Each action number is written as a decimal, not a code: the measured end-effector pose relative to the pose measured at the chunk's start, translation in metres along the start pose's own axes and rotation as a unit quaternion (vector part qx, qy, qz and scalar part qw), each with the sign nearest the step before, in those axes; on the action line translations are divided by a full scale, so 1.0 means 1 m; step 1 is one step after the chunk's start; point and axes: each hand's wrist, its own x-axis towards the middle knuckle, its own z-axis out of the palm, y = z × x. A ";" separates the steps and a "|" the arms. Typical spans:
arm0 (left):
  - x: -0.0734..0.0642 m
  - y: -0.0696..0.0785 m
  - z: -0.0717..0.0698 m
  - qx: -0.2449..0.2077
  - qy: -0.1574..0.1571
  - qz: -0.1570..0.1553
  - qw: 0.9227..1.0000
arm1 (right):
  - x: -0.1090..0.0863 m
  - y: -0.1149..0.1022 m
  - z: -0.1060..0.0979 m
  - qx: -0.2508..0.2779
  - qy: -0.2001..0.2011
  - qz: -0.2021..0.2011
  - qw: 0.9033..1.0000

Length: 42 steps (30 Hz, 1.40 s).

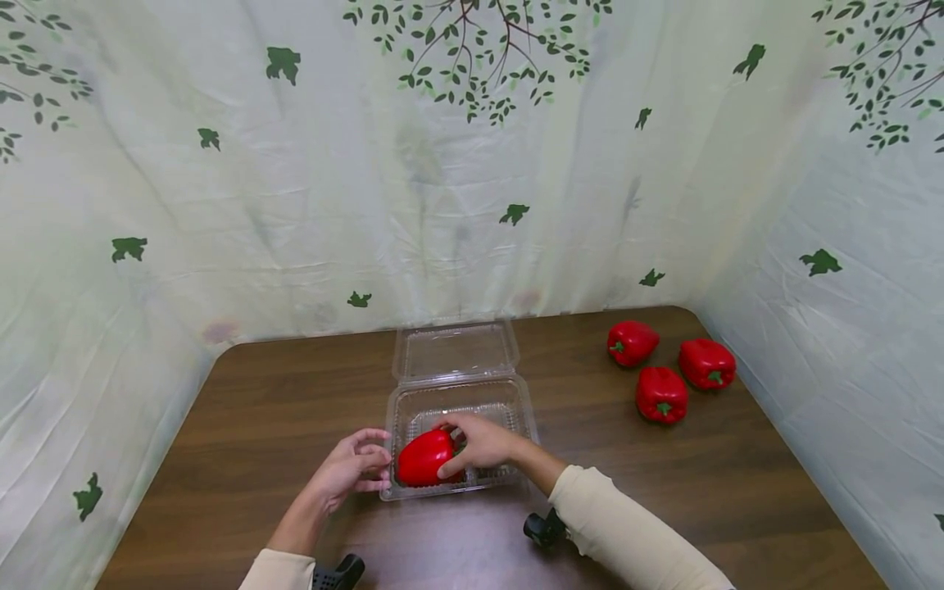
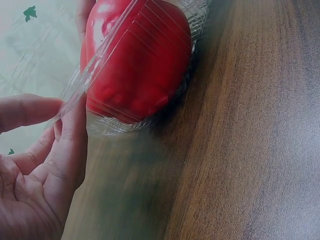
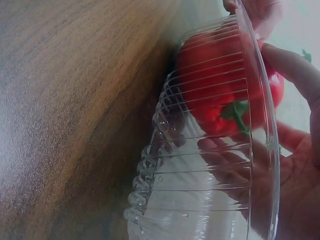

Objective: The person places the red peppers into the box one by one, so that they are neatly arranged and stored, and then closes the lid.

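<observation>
A clear plastic clamshell container [image 1: 525,410] lies on the table with its lid [image 1: 456,352] folded back, away from the person. In its left half sits a red bell pepper [image 1: 422,460], its green stem [image 3: 237,114] toward the right hand. My right hand [image 1: 481,442] reaches in over the front wall and holds the pepper by its stem end, thumb at the near side and fingers at the far side. At the left edge, my left hand [image 1: 345,471] pinches the container's rim between thumb and fingers. Through the clear wall the pepper [image 2: 142,60] shows close to the left fingers.
Three more red bell peppers stand at the right back of the brown wooden table [image 1: 295,410]: one at the rear [image 1: 632,342], one nearer [image 1: 661,395], one at far right [image 1: 707,364]. A pale leaf-printed curtain [image 1: 442,205] hangs behind the table and along its sides.
</observation>
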 end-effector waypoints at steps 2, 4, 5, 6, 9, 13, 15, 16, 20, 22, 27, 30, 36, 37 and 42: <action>-0.001 0.000 0.000 0.002 -0.001 0.002 1.000 | -0.001 0.000 0.000 0.000 0.000 0.001 1.000; -0.001 0.000 0.000 0.003 -0.001 0.002 1.000 | -0.001 -0.001 0.000 0.002 0.000 0.000 1.000; 0.000 0.000 0.000 0.004 -0.001 0.002 1.000 | -0.002 -0.001 0.000 0.003 0.000 0.000 1.000; 0.000 0.000 0.000 0.005 0.000 0.001 1.000 | -0.002 -0.001 0.000 0.003 -0.001 0.000 1.000; 0.000 0.000 0.000 0.005 0.001 0.000 1.000 | -0.002 -0.001 0.000 0.003 -0.001 0.001 1.000; 0.001 0.000 0.000 0.008 -0.002 -0.001 1.000 | -0.003 -0.001 -0.001 0.002 -0.004 0.002 1.000; 0.001 0.000 0.000 0.009 -0.003 -0.003 1.000 | -0.003 -0.002 -0.001 0.003 -0.008 0.003 1.000; 0.001 0.000 0.001 0.009 -0.003 -0.003 1.000 | -0.003 -0.002 -0.002 0.003 -0.009 0.005 1.000; 0.000 0.000 0.000 0.009 0.000 -0.003 1.000 | -0.003 -0.002 -0.003 0.006 -0.012 0.006 1.000; 0.000 0.001 0.000 0.010 -0.001 -0.002 1.000 | -0.004 -0.003 -0.005 0.006 -0.012 0.005 1.000; -0.001 0.002 0.001 0.010 -0.002 -0.005 1.000 | -0.009 -0.003 -0.019 0.004 -0.007 -0.006 1.000; -0.001 0.002 0.000 0.012 -0.001 -0.004 1.000 | -0.012 -0.001 -0.034 0.007 0.005 -0.023 1.000; -0.002 0.002 0.000 0.013 -0.001 -0.003 1.000 | -0.023 0.009 -0.067 0.037 0.045 -0.045 0.997; -0.002 0.002 0.000 0.012 -0.001 -0.004 1.000 | -0.025 0.011 -0.072 0.039 0.056 -0.045 0.997; -0.002 0.001 0.000 0.011 -0.004 -0.003 1.000 | -0.039 0.022 -0.098 0.032 0.120 -0.043 0.991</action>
